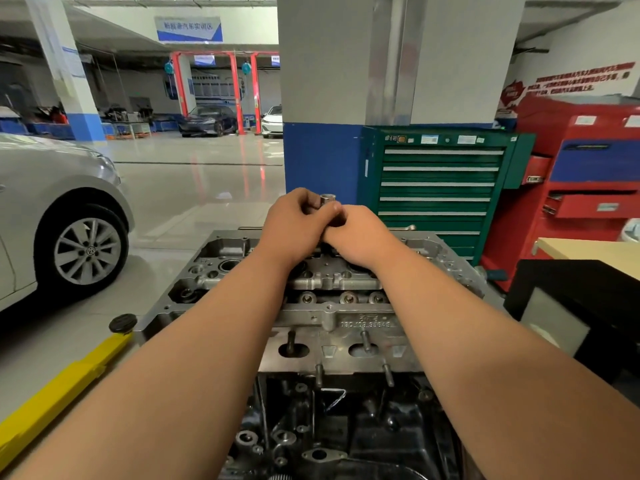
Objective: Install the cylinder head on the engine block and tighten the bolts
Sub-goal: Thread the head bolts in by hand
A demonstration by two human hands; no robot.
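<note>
Cylinder head (332, 320) seated on the engine block (346, 420), viewed from the near side. The left hand (294, 223) curls its fingers round an upright chrome socket tool (327, 199) over the head's far side; the right hand (360, 240) grips the same tool just below, the 2 hands touching. Seating appears complete; bolt tightening seems under way. The bolt beneath is hidden, so how many remain cannot be told.

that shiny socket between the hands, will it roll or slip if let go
Round and polished, the socket would probably roll if laid sideways. It looks like steel: likely stiff, heavy for its size. Its sheen hints it's slippery.
</note>
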